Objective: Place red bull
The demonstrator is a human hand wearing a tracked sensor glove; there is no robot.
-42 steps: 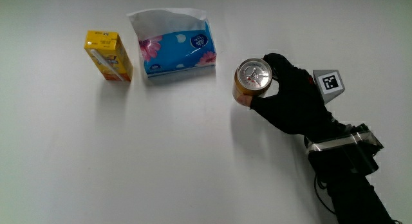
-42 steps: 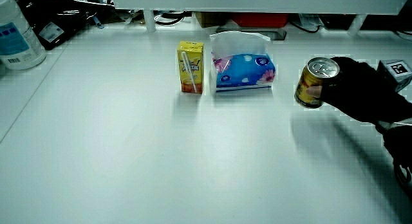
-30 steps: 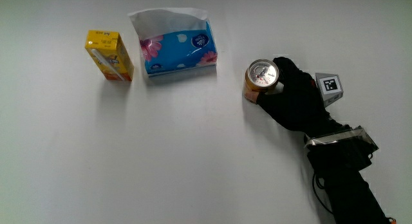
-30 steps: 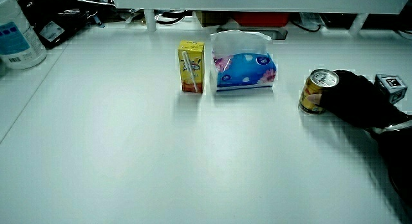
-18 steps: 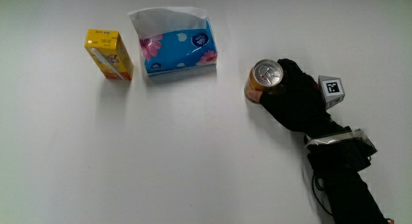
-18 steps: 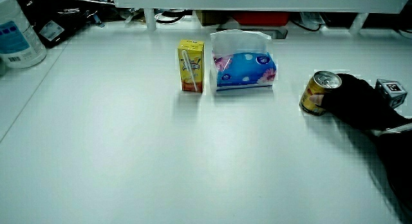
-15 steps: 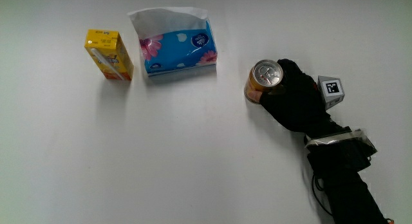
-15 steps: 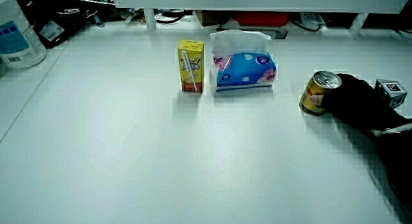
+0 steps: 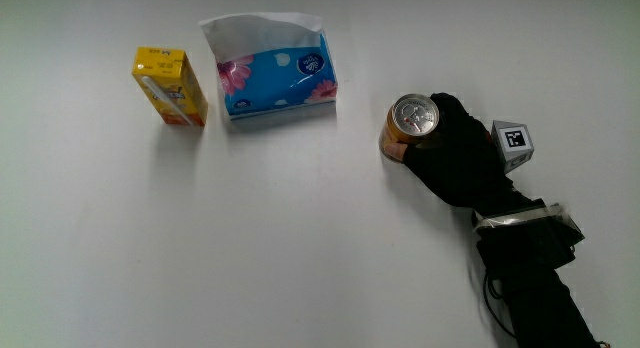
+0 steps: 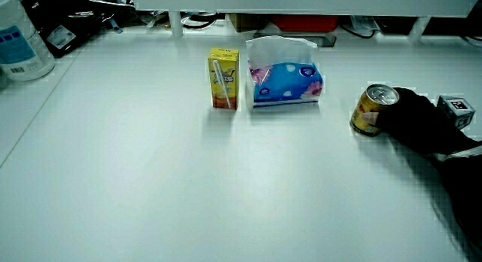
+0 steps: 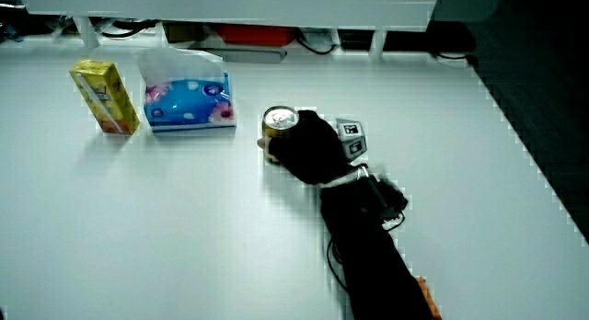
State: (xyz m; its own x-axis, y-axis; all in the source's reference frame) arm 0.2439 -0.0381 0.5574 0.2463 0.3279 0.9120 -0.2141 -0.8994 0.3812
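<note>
Desk (image 9: pixel 300 258), white and flat, carries three things and the gloved hand (image 9: pixel 458 160). The Red Bull can (image 9: pixel 410 125), gold-sided with a silver top, stands upright on the desk, and the fingers (image 9: pixel 447 110) are curled around its side, so the hand has hold of it; the thumb side wraps the part of the can nearer the person. In both side views the can (image 10: pixel 372 108) (image 11: pixel 277 129) sits with its base on the surface, the hand (image 10: pixel 413 120) (image 11: pixel 308 147) closed against it. The patterned cube (image 9: pixel 512 143) rides on the back of the glove, and the forearm (image 9: pixel 530 273) runs from there toward the person. Well apart from the can stands a blue tissue pack (image 9: pixel 277 77) with flower print, and just beside that pack a yellow juice carton (image 9: pixel 169 85), upright.
</note>
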